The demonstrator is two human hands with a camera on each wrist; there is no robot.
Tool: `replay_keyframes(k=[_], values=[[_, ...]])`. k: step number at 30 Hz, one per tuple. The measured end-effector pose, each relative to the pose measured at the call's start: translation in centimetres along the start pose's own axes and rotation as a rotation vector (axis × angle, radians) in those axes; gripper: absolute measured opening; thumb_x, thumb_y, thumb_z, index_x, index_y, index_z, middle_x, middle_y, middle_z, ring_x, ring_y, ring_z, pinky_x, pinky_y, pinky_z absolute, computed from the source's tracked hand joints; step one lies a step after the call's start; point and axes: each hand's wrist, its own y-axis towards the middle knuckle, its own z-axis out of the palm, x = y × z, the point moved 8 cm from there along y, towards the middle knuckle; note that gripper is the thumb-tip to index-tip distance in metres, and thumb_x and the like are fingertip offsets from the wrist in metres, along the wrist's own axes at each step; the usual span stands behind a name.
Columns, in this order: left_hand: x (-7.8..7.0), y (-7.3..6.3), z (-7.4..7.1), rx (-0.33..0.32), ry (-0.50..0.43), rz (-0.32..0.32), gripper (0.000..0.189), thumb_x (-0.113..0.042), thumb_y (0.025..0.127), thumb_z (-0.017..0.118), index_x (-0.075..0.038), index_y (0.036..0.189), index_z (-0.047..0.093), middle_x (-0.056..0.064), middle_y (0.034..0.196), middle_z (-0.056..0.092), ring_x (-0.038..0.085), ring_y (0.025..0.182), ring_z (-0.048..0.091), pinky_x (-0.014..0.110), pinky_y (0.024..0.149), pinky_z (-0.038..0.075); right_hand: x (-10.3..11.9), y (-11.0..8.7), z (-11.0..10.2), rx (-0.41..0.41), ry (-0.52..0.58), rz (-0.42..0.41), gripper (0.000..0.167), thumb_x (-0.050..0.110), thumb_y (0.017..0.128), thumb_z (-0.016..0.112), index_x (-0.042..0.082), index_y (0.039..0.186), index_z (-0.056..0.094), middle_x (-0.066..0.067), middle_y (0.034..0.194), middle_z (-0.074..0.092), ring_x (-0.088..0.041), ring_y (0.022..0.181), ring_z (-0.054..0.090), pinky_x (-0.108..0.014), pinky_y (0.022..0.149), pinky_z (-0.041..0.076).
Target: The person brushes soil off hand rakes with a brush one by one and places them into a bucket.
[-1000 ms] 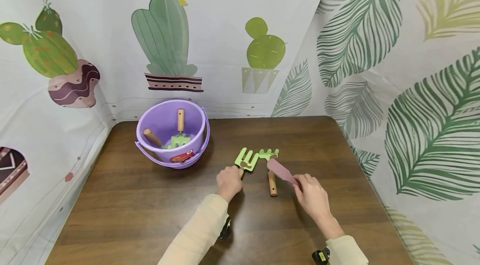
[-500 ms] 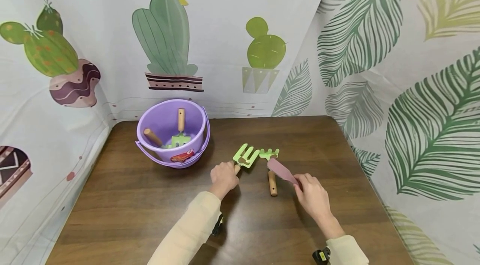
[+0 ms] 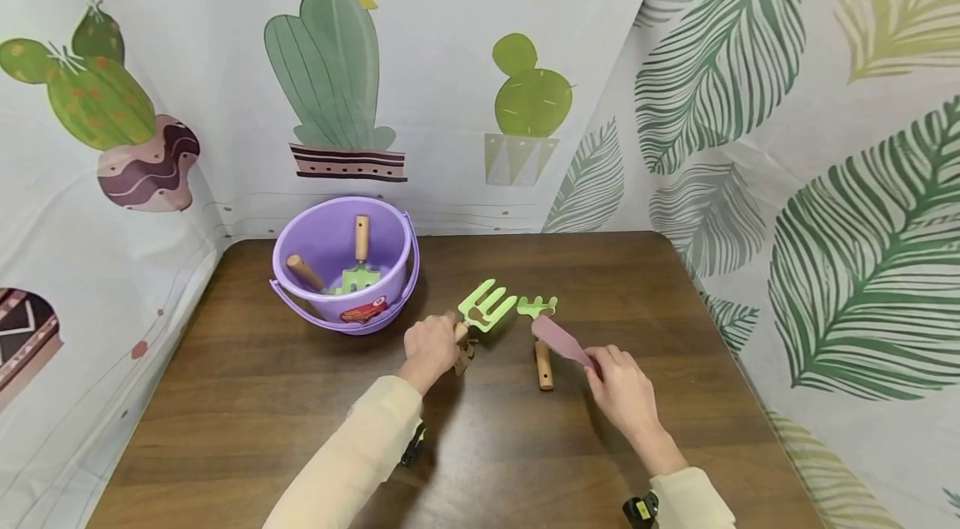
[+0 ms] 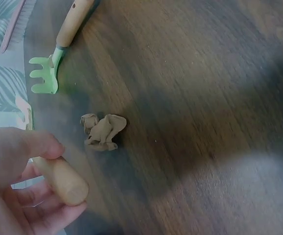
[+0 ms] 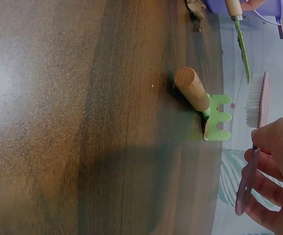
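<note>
My left hand grips the wooden handle of a light-green garden fork, its tines pointing away and to the right. Below that handle a crumpled brown clump, like clay or soil, lies on the tabletop. A pink brush with pale bristles is held in my right hand, thumb on one side and fingers curled on the other. Between the hands, a small green rake rests on the table. The brush head overlaps the rake's neck in the head view.
A purple bucket stands at the back left of the brown wooden table. Inside it are green tools with wooden handles. Right behind the table hangs a cloth printed with cacti and leaves.
My left hand has moved left and slightly away with the fork, uncovering the brown clump on the table. The right hand, brush and rake have hardly shifted.
</note>
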Motion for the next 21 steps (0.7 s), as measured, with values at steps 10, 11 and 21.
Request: replay_keyframes(k=[10,11,21], values=[[1.1,-0.1,-0.2,0.021,0.001,-0.023,0.020,-0.018,0.068,0.067,-0.019,0.084,0.055,0.007,0.074,0.061,0.029,0.065,0.060,0.037,0.047,0.042,0.8,0.4,0.0,-0.003,0.010,-0.012,0.022,0.011,0.075,0.073,0.008,0.096,0.066,-0.005,0.085,0.063,-0.021,0.072,0.058,-0.038,0.056,0.050],[1.3,-0.2,-0.2,0.022,0.002,-0.026,0.020,-0.019,0.069,0.066,-0.019,0.085,0.055,0.007,0.075,0.061,0.029,0.065,0.060,0.037,0.047,0.042,0.9,0.4,0.1,0.001,0.010,-0.009,0.022,0.012,0.075,0.073,0.008,0.096,0.066,-0.005,0.085,0.063,-0.020,0.072,0.058,-0.038,0.056,0.050],[3.2,-0.7,-0.7,-0.041,0.003,-0.002,0.016,-0.017,0.068,0.065,-0.019,0.082,0.057,0.005,0.076,0.061,0.031,0.068,0.062,0.040,0.047,0.042,1.6,0.8,0.4,0.018,0.013,-0.010,0.023,0.012,0.075,0.073,0.009,0.097,0.066,-0.004,0.086,0.063,-0.020,0.074,0.058,-0.038,0.058,0.050]])
